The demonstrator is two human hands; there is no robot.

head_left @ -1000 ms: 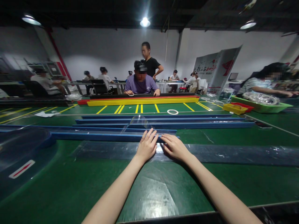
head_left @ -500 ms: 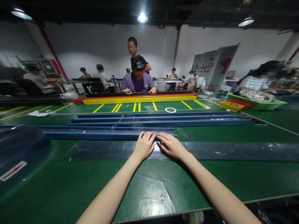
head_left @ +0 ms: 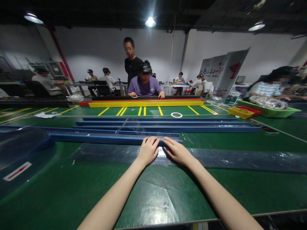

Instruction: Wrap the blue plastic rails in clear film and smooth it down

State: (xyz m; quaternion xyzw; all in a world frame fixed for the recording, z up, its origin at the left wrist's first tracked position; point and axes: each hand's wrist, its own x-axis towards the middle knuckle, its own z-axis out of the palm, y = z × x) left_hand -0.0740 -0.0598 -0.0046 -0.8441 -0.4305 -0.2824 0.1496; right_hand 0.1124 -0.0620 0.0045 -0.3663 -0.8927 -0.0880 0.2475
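Note:
A long blue rail [head_left: 96, 139] with raised edges lies crosswise in front of me, and both hands are at its right end. My left hand [head_left: 149, 150] is closed over the near edge, fingers bent onto it. Beside it, my right hand [head_left: 177, 151] grips the same edge close to the rail's end, the fingertips of the two hands nearly meeting. Both thumbs are mostly hidden. Under my wrists runs a flat strip in clear, shiny film [head_left: 223, 158]. A crumpled piece of clear film [head_left: 131, 126] lies across the rails.
More blue rails [head_left: 203, 128] lie beyond, with a white ring [head_left: 176, 114] behind them. A yellow rail [head_left: 146, 104] is in front of a seated person in purple [head_left: 145, 85]. Right: a yellow tray [head_left: 240, 112] and green tray [head_left: 278, 111]. Left: a curved, film-covered piece [head_left: 24, 147].
The view has tilted and shifted slightly. My hands keep their hold on the rail's right end. The standing person in the background has moved left and turned.

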